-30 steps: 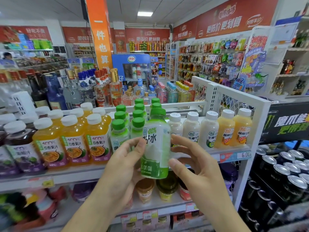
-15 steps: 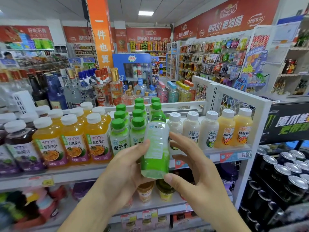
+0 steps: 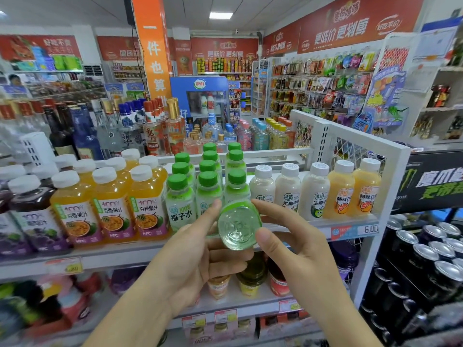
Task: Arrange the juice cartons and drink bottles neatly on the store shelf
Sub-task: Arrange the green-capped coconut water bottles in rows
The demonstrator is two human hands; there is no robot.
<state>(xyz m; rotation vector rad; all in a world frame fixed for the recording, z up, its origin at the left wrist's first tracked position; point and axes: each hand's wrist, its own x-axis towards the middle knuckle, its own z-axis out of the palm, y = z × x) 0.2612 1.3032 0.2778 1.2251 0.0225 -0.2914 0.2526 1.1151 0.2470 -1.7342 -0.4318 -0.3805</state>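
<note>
A green-capped coconut water bottle (image 3: 238, 225) is tipped away from me, its clear round base facing the camera. My left hand (image 3: 198, 261) grips it from the left and below. My right hand (image 3: 290, 244) pinches its right side with thumb and forefinger. It hovers just in front of the white shelf (image 3: 300, 225), before the rows of matching green-capped bottles (image 3: 208, 189). Left of those stand orange passion-fruit juice bottles (image 3: 112, 206). White coconut-milk bottles (image 3: 288, 189) and two orange drink bottles (image 3: 355, 189) stand to the right.
Purple grape juice bottles (image 3: 22, 221) fill the shelf's far left. Liquor bottles (image 3: 105, 128) stand behind on the back side. A lower shelf holds small jars (image 3: 250, 279). Black cans (image 3: 431, 259) are stacked at the right, past the white shelf end frame (image 3: 390, 196).
The bottle was upright with its label facing me; both hands have tilted its top away toward the shelf, so only its base shows now.
</note>
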